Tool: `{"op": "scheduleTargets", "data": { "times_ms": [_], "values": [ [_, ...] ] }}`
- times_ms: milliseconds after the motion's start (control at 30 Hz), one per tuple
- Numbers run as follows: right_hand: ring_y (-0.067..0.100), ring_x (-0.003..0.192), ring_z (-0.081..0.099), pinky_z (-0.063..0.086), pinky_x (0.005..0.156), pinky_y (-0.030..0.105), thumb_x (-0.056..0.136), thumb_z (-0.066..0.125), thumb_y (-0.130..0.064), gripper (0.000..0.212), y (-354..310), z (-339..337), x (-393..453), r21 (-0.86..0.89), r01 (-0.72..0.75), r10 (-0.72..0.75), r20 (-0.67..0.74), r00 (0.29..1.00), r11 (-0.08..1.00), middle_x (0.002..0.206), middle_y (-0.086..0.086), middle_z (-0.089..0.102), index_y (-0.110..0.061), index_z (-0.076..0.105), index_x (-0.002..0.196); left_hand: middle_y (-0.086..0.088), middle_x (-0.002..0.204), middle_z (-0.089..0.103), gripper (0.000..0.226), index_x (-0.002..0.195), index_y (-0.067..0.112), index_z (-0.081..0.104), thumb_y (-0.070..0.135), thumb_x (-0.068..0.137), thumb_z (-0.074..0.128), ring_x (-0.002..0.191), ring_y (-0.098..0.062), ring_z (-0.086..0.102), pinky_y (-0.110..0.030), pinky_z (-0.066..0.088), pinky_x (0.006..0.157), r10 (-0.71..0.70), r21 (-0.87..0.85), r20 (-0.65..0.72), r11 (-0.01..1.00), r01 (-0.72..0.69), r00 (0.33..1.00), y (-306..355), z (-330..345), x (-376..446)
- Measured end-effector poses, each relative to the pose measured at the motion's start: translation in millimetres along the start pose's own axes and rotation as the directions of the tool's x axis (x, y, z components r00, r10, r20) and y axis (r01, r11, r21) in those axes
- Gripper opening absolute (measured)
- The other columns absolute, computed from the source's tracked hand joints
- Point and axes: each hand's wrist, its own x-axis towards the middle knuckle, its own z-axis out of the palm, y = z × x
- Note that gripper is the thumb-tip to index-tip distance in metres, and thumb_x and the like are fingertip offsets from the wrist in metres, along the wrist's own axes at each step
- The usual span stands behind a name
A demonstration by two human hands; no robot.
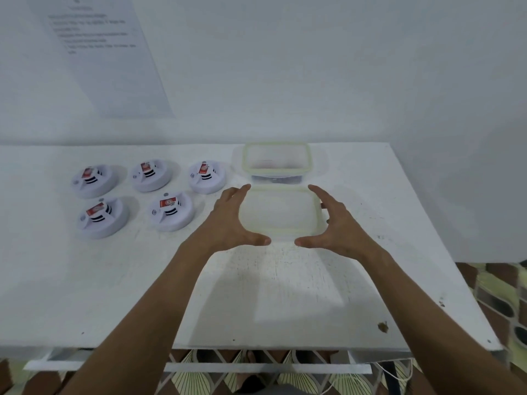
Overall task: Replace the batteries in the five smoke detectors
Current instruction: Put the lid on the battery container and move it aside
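Several round white smoke detectors lie on the left of the white table point(114, 280), each with a red-labelled battery in its open back; the nearest is the front right detector point(171, 210). A clear lid point(279, 212) with a pale green rim hangs just above the table and casts a rectangular shadow below. My left hand point(228, 220) grips its left edge and my right hand point(339, 223) its right edge, fingers spread along the sides. Behind it stands the open clear container point(245, 163) with dark items at its bottom.
A printed paper sheet point(108, 61) hangs on the white wall at the back left. The table's right edge point(456, 266) drops to a patterned floor. A white cable point(399, 374) trails below the front edge.
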Motion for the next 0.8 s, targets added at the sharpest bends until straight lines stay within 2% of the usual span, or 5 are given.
{"op": "scheduleTargets", "data": {
  "times_ms": [133, 267, 400, 533, 800],
  "values": [
    [0.017, 0.141, 0.023, 0.032, 0.115, 0.055, 0.061, 0.094, -0.034, 0.121, -5, -5, 3, -0.024, 0.002, -0.001, 0.077, 0.997, 1.000, 0.152, -0.015, 0.028, -0.038, 0.015, 0.153, 0.006, 0.158, 0.007, 0.139, 0.152, 0.034, 0.002, 0.070, 0.043, 0.081, 0.146, -0.022, 0.011, -0.052, 0.027, 0.115, 0.006, 0.111, 0.064, 0.994, -0.014, 0.998, -1, -3, 4],
    [0.018, 0.145, 0.014, 0.025, 0.116, 0.049, 0.059, 0.094, -0.037, 0.129, -19, -10, 14, -0.171, 0.083, -0.056, 0.158, 0.986, 0.982, 0.158, -0.014, 0.016, -0.035, 0.008, 0.154, 0.006, 0.161, -0.007, 0.138, 0.152, 0.032, -0.004, 0.063, 0.051, 0.084, 0.149, -0.017, -0.002, -0.047, 0.016, 0.119, 0.100, 0.275, 0.157, 0.951, -0.141, 0.982, 8, -13, 10],
    [0.019, 0.145, 0.014, 0.024, 0.119, 0.052, 0.055, 0.095, -0.042, 0.134, -23, -12, 34, -0.253, 0.083, -0.019, 0.243, 0.970, 0.964, 0.161, -0.011, 0.015, -0.036, 0.007, 0.154, 0.004, 0.160, 0.005, 0.132, 0.153, 0.027, 0.002, 0.057, 0.055, 0.085, 0.147, -0.014, 0.005, -0.040, 0.014, 0.120, 0.169, 0.329, 0.219, 0.914, -0.236, 0.961, 14, -15, 26],
    [0.017, 0.136, 0.025, 0.034, 0.114, 0.051, 0.052, 0.093, -0.036, 0.128, -18, -9, 39, -0.212, 0.058, -0.005, 0.245, 0.970, 0.976, 0.146, -0.012, 0.026, -0.035, 0.014, 0.152, 0.004, 0.148, 0.025, 0.125, 0.151, 0.026, 0.010, 0.049, 0.054, 0.085, 0.137, -0.017, 0.022, -0.039, 0.021, 0.115, 0.215, 0.321, 0.187, 0.909, -0.267, 0.959, 12, -12, 32],
    [0.013, 0.124, 0.034, 0.041, 0.103, 0.034, 0.052, 0.087, -0.027, 0.121, -9, -3, 39, -0.150, 0.137, -0.104, 0.212, 0.972, 0.979, 0.135, -0.008, 0.031, -0.035, 0.017, 0.150, 0.002, 0.127, 0.035, 0.122, 0.147, 0.032, 0.012, 0.049, 0.046, 0.078, 0.112, -0.016, 0.031, -0.041, 0.031, 0.107, 0.269, 0.313, 0.152, 0.900, -0.304, 0.951, 10, -8, 35]
  ]
}}
